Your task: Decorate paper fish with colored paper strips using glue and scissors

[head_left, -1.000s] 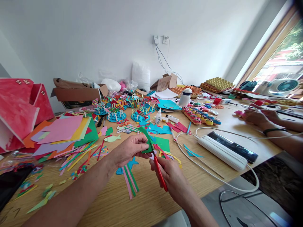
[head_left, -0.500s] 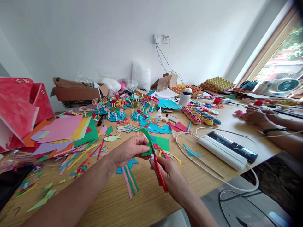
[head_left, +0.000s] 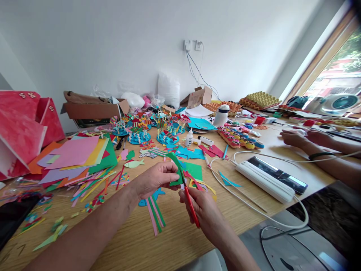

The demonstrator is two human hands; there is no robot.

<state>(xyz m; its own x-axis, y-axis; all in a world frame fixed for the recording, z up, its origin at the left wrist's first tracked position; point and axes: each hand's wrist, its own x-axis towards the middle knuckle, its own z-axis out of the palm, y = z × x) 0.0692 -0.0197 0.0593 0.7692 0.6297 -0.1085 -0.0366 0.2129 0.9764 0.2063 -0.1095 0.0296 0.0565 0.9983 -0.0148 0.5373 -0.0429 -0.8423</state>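
My left hand pinches a piece of green paper above the table. Red-handled scissors are in my right hand, their blades against the paper's right edge. Below my left hand lie a blue paper fish, partly hidden, and pink and green paper strips. Behind the scissors rest a green sheet and a red scrap. A pale green paper fish lies to the left of my left hand.
Coloured paper is stacked at left. Blue-based paper models, a glue bottle and a white bottle stand further back. A white power strip with cables is at right. Another person's hands are at far right.
My hands, the green paper and the scissors are almost unmoved; the green paper bends slightly more at the blades. The other person's hands have shifted left, over the table.
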